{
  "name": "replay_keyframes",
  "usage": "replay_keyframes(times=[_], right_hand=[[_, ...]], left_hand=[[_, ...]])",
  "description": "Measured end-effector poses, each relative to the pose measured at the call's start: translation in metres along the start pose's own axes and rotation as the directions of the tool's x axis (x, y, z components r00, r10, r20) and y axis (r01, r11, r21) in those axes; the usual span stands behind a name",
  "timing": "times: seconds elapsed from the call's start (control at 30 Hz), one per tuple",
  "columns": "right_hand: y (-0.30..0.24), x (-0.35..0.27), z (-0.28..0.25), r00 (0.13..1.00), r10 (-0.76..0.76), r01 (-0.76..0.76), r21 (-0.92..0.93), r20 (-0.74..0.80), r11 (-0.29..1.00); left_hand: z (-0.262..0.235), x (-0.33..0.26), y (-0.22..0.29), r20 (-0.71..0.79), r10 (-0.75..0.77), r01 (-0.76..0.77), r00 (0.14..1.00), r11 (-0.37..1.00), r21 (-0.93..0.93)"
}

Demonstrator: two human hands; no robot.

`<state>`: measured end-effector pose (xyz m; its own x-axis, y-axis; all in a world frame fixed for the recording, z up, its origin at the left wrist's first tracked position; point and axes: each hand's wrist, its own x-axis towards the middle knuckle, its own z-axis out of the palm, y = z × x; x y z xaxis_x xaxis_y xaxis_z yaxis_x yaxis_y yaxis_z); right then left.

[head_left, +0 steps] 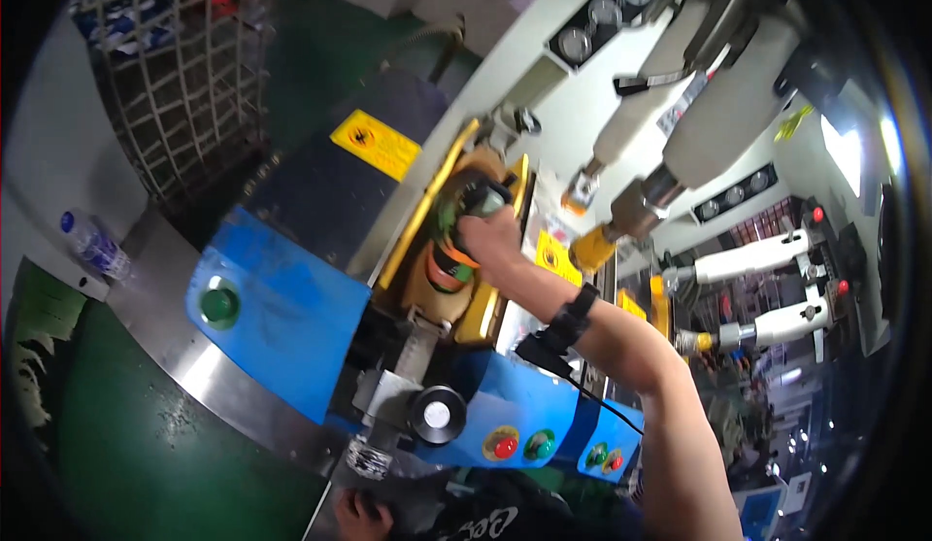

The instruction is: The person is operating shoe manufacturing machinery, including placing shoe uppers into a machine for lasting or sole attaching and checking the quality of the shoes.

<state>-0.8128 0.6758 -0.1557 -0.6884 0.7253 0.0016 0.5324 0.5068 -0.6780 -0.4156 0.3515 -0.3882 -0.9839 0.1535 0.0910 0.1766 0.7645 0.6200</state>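
My right hand (493, 238), at the end of a forearm with a black wrist strap (571, 318), is closed on the dark upper part of a shoe (449, 261). The shoe has green and orange parts and lies lengthwise in the bed of a press, between two yellow side pads (427, 206). My fingers hide part of its opening. Low in the picture, my left hand (364, 515) rests by the metal edge of the machine, fingers slightly apart, with nothing seen in it. A black round knob (438, 415) on a metal bracket stands between that hand and the shoe.
Blue panels carry a green button (218, 304) and a red button (501, 446). White press cylinders (723, 118) with metal ends hang at the right of the shoe. A plastic bottle (95, 245) stands at the left, near a wire rack (175, 65). A yellow warning label (376, 145) marks a dark cover.
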Motion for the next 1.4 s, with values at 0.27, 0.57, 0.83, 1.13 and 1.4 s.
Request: replay_keyframes(times=[0.27, 0.57, 0.83, 1.13, 1.4], right_hand=[[-0.007, 0.011, -0.012, 1.000, -0.024, 0.025, 0.153, -0.008, 0.988], [0.008, -0.019, -0.071, 0.863, 0.084, -0.225, 0.229, 0.498, 0.947], [0.176, -0.263, -0.223, 0.636, -0.544, 0.758, -0.309, 0.547, 0.575], [0.198, -0.313, -0.253, 0.625, -0.668, 0.642, 0.222, 0.404, 0.734], [0.276, -0.384, -0.266, 0.191, -0.695, 0.499, 0.541, 0.693, 0.676]], left_hand=[[0.018, 0.001, -0.007, 0.118, 0.017, -0.037, 0.993, 0.985, 0.167], [0.016, 0.003, 0.021, 0.091, 0.088, -0.096, 0.992, 0.992, 0.087], [-0.002, 0.019, 0.030, 0.011, 0.102, -0.103, 0.995, 0.986, 0.129], [0.027, -0.022, 0.030, -0.181, -0.182, 0.191, 0.966, 0.981, 0.031], [-0.020, -0.173, 0.065, 0.050, -0.569, 0.550, 0.821, 0.810, 0.203]])
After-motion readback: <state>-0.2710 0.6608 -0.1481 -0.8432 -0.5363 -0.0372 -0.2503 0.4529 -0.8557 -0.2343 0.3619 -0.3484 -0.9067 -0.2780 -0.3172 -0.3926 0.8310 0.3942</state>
